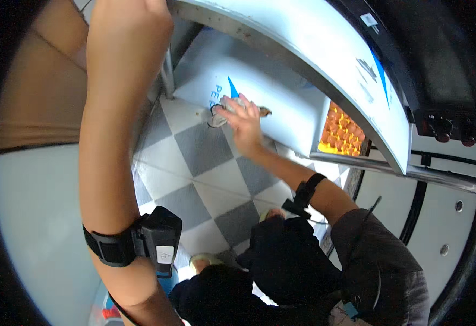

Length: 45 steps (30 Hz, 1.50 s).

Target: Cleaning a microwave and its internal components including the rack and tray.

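Note:
My right hand [244, 122] presses a crumpled, pale cloth [218, 118] with a brown part against a white lower shelf panel [286, 110] that bears blue printing. Its fingers are spread over the cloth. At the top left, my left hand [150, 12] lies at the picture's edge, near the metal edge of the upper shelf [246, 32]. Its fingers are mostly cut off, so what it holds or touches cannot be told.
Orange-brown eggs in yellow trays [341, 132] stand beyond the lower panel. A metal rail [437, 176] runs at right, below a black appliance with knobs [441, 124]. A metal leg [167, 75] stands at left on the checkered floor [205, 153]. White cabinet panels [441, 228] lie at right.

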{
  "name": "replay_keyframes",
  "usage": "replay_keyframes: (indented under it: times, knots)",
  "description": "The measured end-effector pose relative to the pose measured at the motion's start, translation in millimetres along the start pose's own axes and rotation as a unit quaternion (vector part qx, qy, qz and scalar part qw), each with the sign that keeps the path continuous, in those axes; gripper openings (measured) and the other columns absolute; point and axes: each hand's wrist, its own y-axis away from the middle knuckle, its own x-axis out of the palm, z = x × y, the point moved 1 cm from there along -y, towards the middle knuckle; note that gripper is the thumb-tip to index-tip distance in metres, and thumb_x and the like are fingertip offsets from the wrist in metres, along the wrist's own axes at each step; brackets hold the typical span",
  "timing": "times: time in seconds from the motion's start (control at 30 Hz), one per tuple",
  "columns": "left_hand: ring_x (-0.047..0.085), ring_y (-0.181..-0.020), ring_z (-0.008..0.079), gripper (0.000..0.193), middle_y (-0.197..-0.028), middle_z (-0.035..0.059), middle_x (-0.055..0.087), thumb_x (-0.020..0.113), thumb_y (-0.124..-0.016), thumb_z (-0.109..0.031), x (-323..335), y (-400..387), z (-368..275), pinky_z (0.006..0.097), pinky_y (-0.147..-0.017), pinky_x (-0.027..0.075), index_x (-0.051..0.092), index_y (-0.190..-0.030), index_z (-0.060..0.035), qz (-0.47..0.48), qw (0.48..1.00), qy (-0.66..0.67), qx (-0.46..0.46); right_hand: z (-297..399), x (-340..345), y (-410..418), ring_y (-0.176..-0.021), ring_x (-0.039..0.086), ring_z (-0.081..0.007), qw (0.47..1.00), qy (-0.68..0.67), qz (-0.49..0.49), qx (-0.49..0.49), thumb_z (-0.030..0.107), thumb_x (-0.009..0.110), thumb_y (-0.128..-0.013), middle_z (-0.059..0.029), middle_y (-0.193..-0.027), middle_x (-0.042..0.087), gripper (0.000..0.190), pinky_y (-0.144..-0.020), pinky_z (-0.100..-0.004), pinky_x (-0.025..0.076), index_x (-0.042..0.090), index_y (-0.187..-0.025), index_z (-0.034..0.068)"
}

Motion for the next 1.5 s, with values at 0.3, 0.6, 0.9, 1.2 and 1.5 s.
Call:
replay_keyframes:
  times: [0.3, 0.6, 0.9, 1.2, 1.5]
  knots:
    - [0.051, -0.065, 0.0291, 0.014, -0.069, 0.0165, 0.048, 0.042, -0.086, -0.015, 10, -4, -17, 0.0367, -0.059, 0.040, 0.035, -0.086, -0.0025, 0.050, 0.995, 0.028, -0.080, -48, 26, -40, -0.103, 0.045, -0.0294, 0.996, 0.048, 0.025, 0.076, 0.002, 0.048, -0.067, -0.0050, -0.111, 0.052, 0.043, -0.085, -0.0474, 0.034, 0.060, -0.101, 0.026]
    - [0.052, -0.095, 0.0131, 0.032, -0.109, 0.0070, 0.055, 0.050, -0.085, -0.016, -34, 16, 3, 0.0234, -0.079, 0.041, 0.044, -0.114, -0.0043, 0.134, 0.988, 0.057, -0.045, -67, -101, 81, -0.125, 0.023, -0.0288, 0.930, 0.096, 0.354, 0.031, 0.016, 0.046, -0.083, 0.0016, -0.137, 0.022, 0.033, -0.102, -0.0450, 0.022, 0.050, -0.115, 0.022]
    - [0.053, -0.094, 0.0150, 0.027, -0.103, 0.0081, 0.057, 0.048, -0.081, -0.003, -64, 106, -19, 0.0248, -0.079, 0.042, 0.046, -0.108, -0.0002, 0.204, 0.914, 0.195, -0.293, -3, -9, -36, -0.125, 0.022, -0.0279, 0.927, 0.181, 0.232, -0.232, 0.011, 0.050, -0.075, 0.0022, -0.136, 0.023, 0.031, -0.099, -0.0470, 0.025, 0.057, -0.104, 0.017]
    - [0.056, -0.088, 0.0159, 0.022, -0.102, 0.0080, 0.057, 0.047, -0.082, -0.004, -119, 124, -39, 0.0249, -0.079, 0.041, 0.050, -0.105, -0.0018, 0.337, 0.855, 0.140, -0.368, -66, -120, 107, -0.126, 0.019, -0.0298, 0.871, 0.210, 0.411, 0.170, 0.017, 0.040, -0.083, -0.0042, -0.136, 0.026, 0.050, -0.100, -0.0433, 0.024, 0.026, -0.131, 0.018]
    - [0.058, -0.083, 0.0182, 0.021, -0.098, 0.0092, 0.058, 0.049, -0.080, -0.005, -171, 130, -129, 0.0267, -0.073, 0.043, 0.052, -0.101, -0.0027, 0.465, 0.821, 0.112, -0.313, 101, -254, 121, -0.107, 0.045, -0.0305, 0.869, -0.121, 0.382, 0.289, 0.002, 0.041, -0.075, -0.0147, -0.120, 0.043, 0.038, -0.089, -0.0363, 0.039, 0.054, -0.108, 0.016]
